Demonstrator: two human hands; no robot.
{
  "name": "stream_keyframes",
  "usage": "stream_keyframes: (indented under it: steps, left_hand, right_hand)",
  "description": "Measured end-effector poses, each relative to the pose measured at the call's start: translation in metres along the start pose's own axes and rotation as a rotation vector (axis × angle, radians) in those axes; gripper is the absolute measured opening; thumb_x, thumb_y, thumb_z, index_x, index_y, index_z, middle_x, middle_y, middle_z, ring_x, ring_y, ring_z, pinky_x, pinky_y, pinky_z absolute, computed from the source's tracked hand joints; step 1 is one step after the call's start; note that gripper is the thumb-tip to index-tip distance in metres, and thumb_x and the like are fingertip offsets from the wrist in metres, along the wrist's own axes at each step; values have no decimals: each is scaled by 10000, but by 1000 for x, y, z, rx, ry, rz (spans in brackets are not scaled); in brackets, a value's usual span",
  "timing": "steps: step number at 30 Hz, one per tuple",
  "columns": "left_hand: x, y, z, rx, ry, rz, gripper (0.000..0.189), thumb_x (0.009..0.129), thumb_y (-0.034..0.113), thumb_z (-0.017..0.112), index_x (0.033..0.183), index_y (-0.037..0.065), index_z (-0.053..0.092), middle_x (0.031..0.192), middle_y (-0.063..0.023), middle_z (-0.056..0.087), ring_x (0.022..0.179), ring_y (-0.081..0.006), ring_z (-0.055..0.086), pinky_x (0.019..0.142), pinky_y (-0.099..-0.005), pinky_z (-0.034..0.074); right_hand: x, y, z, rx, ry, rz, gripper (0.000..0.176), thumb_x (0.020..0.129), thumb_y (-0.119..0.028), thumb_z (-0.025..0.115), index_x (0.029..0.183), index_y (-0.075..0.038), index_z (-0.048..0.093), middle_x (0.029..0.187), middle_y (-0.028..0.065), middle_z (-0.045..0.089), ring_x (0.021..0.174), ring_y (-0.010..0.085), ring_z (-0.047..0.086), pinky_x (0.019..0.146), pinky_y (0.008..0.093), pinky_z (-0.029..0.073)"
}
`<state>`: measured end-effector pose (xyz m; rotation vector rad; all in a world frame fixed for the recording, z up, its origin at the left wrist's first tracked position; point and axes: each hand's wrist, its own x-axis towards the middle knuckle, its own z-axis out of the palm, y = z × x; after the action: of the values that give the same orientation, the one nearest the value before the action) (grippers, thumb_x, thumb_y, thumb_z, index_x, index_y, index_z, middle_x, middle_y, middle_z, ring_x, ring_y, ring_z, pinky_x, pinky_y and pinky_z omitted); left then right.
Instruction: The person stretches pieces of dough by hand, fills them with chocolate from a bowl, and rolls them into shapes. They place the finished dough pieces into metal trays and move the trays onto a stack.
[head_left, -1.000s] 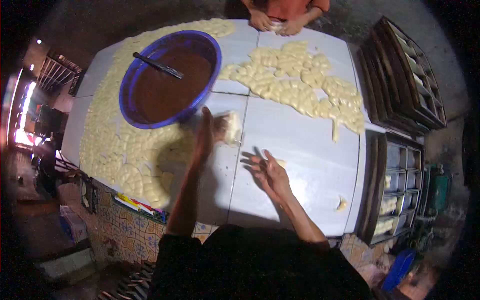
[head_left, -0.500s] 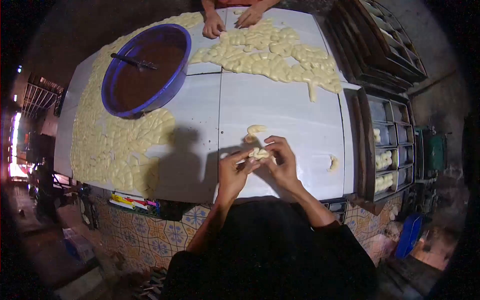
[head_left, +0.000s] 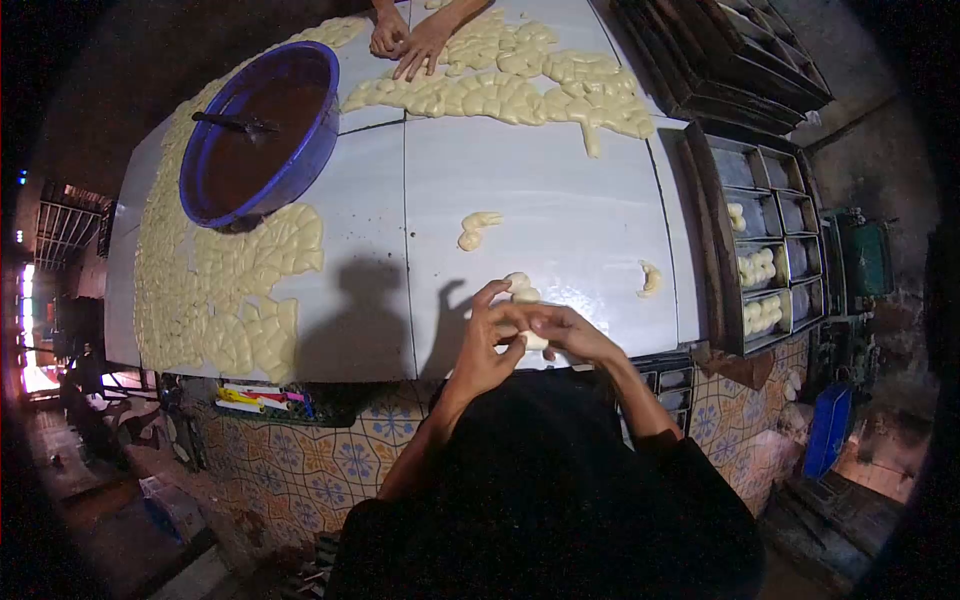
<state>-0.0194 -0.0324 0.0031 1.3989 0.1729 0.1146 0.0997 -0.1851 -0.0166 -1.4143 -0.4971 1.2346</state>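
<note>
Close to the table's near edge, my left hand [head_left: 487, 345] and my right hand [head_left: 578, 335] meet with curled fingers around a small piece of pale dough [head_left: 534, 341]. The thumbs press on it, and the fingers hide much of it. More dough [head_left: 520, 287] shows just beyond my fingertips. Farther up the white table lies a bent dough piece [head_left: 480, 229]. To the right rests a curved strip of dough [head_left: 650, 279].
A blue tub [head_left: 330, 130] of brown filling with a dark-handled tool [head_left: 225, 121] stands left among dough pieces [head_left: 255, 250]. Another person's hands [head_left: 410, 45] work at the far side by more dough [head_left: 500, 98]. At right, a compartmented tray [head_left: 735, 165] holds dough rolls [head_left: 762, 315].
My hands have drawn nearer my body and closed together over the dough. The view has shifted. The other person's hands have come together.
</note>
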Motion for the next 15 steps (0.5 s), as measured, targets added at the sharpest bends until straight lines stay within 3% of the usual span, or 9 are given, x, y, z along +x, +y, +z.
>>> stream_keyframes:
  steps: [1,2,5,6,9,11,12,14,15]
  left_hand:
    - [-2,-4,2,-40,44,76,718,763,-141,538,1344,71,174,1019,-140,539,991,-255,607,871,-367,509]
    - [-4,-12,4,-79,88,153,721,756,-136,540,1343,71,176,1032,-146,533,1023,-277,597,904,-395,498]
    - [-4,-13,2,16,313,271,643,765,-91,531,1314,54,228,1064,-179,532,1052,-328,587,983,-460,453]
    - [-2,-7,0,-73,377,196,635,777,-64,538,1318,36,220,1056,-184,544,1024,-321,601,970,-449,463]
    - [0,-5,-19,-73,505,32,572,838,33,551,1318,-16,241,1003,-174,583,941,-283,635,891,-392,498]
    - [-4,-13,-31,-4,528,43,514,858,61,560,1294,-14,297,1007,-151,584,929,-254,639,854,-337,490]
    - [-5,-9,-27,-107,622,81,386,857,100,573,1187,-47,437,987,-142,587,907,-247,640,830,-342,503]
    - [-15,-26,-39,1,595,214,313,856,104,576,1118,-47,495,982,-139,587,882,-239,642,819,-344,510]
    - [-17,-27,-41,-29,618,208,281,856,87,569,1097,-47,513,966,-138,591,860,-232,644,807,-337,514]
  right_hand:
    - [-5,-5,-3,215,-208,221,517,903,-159,589,1383,-60,424,997,96,608,749,175,586,651,296,509]
    - [-8,-9,-3,117,-211,120,500,919,-152,558,1385,-49,409,1025,113,610,754,170,581,653,300,517]
    - [3,-10,-9,-352,168,-324,488,880,-118,597,1349,-83,470,1084,93,625,868,184,610,799,314,516]
    - [13,-4,-17,-375,303,-273,539,820,-29,607,1341,-98,487,1097,86,625,961,184,601,870,299,486]
    - [31,19,-43,-341,243,-156,614,735,77,550,1333,-36,471,1235,134,584,1137,210,557,948,293,445]
    - [16,6,-43,-412,356,-353,612,724,79,529,1326,-8,466,1274,162,555,1174,257,537,976,335,429]
    - [7,2,-45,-445,410,-446,611,718,80,518,1323,6,463,1293,176,540,1192,280,527,990,356,421]
    - [-11,6,-96,-1035,530,-449,581,758,-69,562,1325,7,459,1357,220,462,1259,372,441,1031,465,370]
    - [-30,-4,-101,-1198,665,-307,545,792,-145,597,1304,2,482,1345,228,465,1243,372,451,1016,464,383]
